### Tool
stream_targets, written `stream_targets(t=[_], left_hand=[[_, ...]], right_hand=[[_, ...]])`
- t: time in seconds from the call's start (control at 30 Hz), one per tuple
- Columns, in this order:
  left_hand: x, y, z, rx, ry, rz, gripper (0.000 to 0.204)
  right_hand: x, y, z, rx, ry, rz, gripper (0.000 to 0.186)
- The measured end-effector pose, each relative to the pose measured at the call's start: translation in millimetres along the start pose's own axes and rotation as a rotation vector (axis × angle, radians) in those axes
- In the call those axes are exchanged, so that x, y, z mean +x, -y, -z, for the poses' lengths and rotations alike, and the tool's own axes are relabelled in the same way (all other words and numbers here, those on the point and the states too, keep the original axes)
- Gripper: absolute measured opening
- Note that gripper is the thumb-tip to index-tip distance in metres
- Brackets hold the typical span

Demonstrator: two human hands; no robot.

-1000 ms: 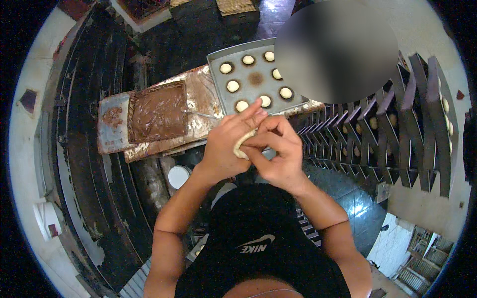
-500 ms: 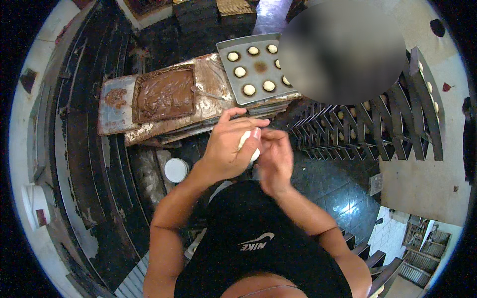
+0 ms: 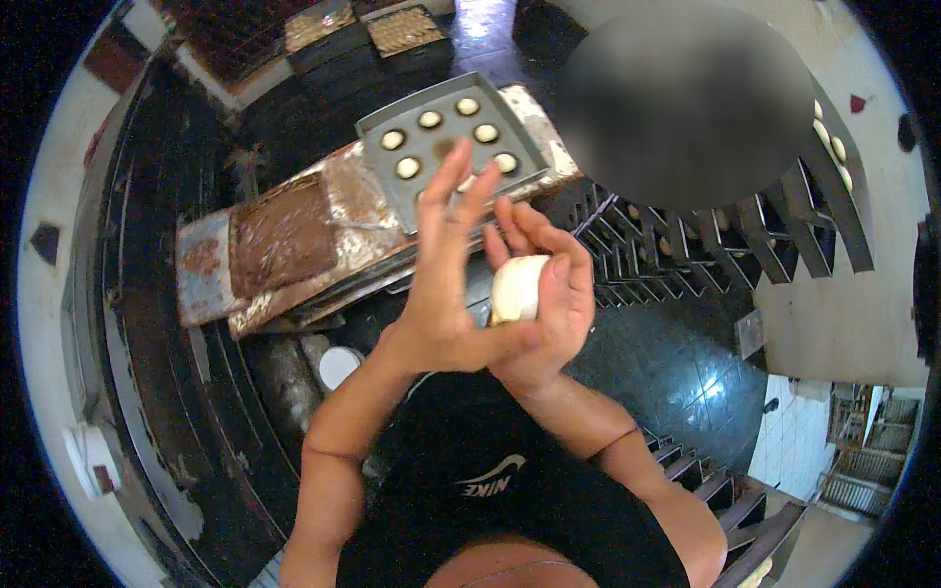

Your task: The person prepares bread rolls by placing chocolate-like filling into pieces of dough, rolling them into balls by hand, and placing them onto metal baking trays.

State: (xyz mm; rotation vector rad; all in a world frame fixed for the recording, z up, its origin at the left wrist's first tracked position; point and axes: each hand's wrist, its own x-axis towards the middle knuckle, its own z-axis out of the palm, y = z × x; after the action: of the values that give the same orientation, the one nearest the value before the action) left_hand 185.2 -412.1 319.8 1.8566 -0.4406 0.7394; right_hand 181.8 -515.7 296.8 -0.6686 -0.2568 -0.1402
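Fingers of the left hand (image 3: pixel 436 309) were splayed open — the pale dough (image 3: pixel 518 287) had just been shifted into the right hand (image 3: pixel 570 316), cupped by curled fingers — its shaping seemingly unfinished.

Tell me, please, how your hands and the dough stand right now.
Right hand holding dough. Left hand open alongside. Tray beyond, partly hidden behind the left hand.

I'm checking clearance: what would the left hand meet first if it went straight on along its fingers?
Probably the grey baking tray with dough balls; depth between the left hand and tray is unclear here.
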Motion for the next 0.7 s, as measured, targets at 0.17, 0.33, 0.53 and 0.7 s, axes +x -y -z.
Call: stream_targets(t=[0.17, 0.33, 0.53, 0.7], left_hand=[[18.5, 24.6, -72.4, -0.286, 0.082, 0.097, 0.037], [59.9, 40.9, -126.7, -0.008, 0.281, 0.012, 0.028], [89.4, 86.1, -163.5, -0.313, 0.276, 0.38, 0.074], [75.5, 148.4, -169.3, -1.009, 0.319, 1.007, 0.113]], right_hand=[[67.8, 34.6, 69.8, -0.35, 0.096, 0.347, 0.03], [119.5, 60.0, 123.1, -0.016, -0.065, -0.207, 0.028], [145.0, 38.9, 168.4, 0.085, -0.053, -0.238, 0.026], [165.7, -4.9, 199.0, 0.065, 0.021, -0.331, 0.028]])
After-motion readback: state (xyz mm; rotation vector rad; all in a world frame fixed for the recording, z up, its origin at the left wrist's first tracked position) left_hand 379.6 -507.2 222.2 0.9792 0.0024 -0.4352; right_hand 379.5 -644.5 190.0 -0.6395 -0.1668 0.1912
